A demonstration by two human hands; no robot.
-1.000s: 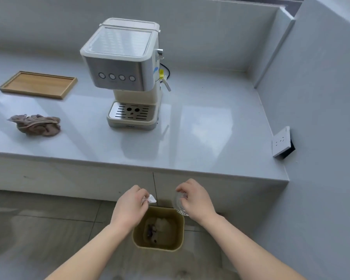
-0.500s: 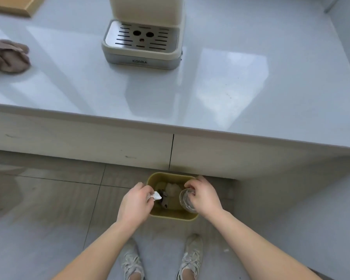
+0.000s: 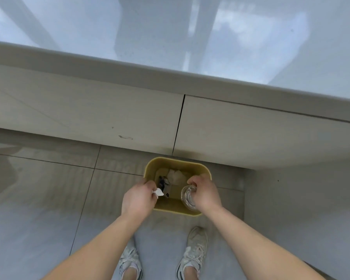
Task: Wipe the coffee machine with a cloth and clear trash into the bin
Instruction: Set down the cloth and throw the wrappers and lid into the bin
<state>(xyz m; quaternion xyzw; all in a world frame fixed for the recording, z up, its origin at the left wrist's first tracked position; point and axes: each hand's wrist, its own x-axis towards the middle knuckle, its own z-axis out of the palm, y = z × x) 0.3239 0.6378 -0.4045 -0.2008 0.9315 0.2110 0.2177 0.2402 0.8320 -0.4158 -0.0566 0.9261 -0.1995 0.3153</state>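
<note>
A small yellow bin [image 3: 177, 163] stands on the floor against the counter base, with white paper and dark scraps inside. My left hand [image 3: 138, 197] hovers over its left rim, pinching a crumpled white paper scrap [image 3: 158, 192]. My right hand [image 3: 204, 196] is over the right rim, gripping a clear plastic cup [image 3: 188, 197] tipped on its side with its mouth toward the bin. The coffee machine and the cloth are out of view.
The glossy white countertop [image 3: 170, 37] fills the top of the view, its front edge overhanging pale cabinet panels [image 3: 89, 114]. Grey floor tiles [image 3: 38, 199] spread left of the bin. My two sneakers [image 3: 194, 255] stand just behind the bin.
The view has tilted down, so the coffee machine and cloth left the frame. Both hands have stayed over the bin, holding the paper scrap and the cup.
</note>
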